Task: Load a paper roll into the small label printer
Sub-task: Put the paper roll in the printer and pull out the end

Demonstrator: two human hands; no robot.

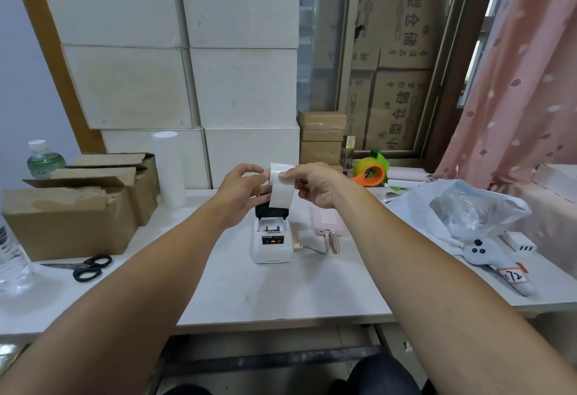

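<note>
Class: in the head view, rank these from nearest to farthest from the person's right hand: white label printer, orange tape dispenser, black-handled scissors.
From the right hand:
1. White label printer, just below it.
2. Orange tape dispenser, to its right.
3. Black-handled scissors, far left on the table.

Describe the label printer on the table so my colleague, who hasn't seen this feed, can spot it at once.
Start at the white table and look to its middle, directly below the left hand and right hand holding the paper roll. The label printer is the small white box there, lid flipped open. Unlike the pink power bank beside it, it has a dark front panel with a red light.
</note>
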